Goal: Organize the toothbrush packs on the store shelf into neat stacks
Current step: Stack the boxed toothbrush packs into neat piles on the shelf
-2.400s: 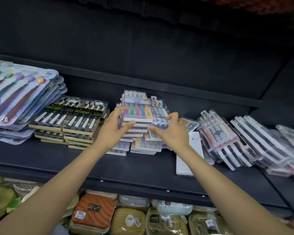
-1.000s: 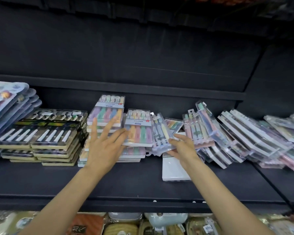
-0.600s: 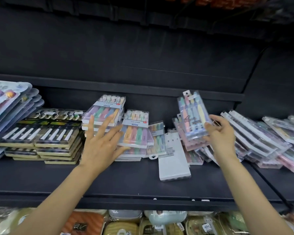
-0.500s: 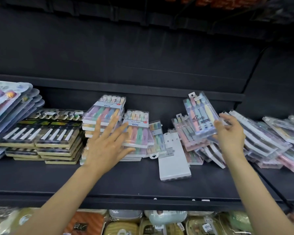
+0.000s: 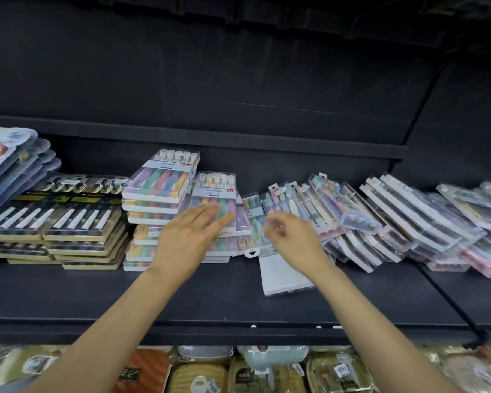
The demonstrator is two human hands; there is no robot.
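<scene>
Head view, sweeping left to right along the dark shelf (image 5: 238, 302): big blister cards (image 5: 9, 165) fanned at the far left, then the black-and-gold packs (image 5: 68, 222) stacked flat. Next the pastel toothbrush packs (image 5: 162, 188) in two uneven piles, and the left hand (image 5: 187, 242) lies on the nearer pile, fingers straight and spread. Just beside it the right hand (image 5: 289, 242) hovers over a slim green pack (image 5: 254, 211), fingers loosely curled, gripping nothing I can make out. Under its wrist, a white pack (image 5: 281, 276) lies flat. Further right, clear packs (image 5: 408, 217) lean in a slumped row.
</scene>
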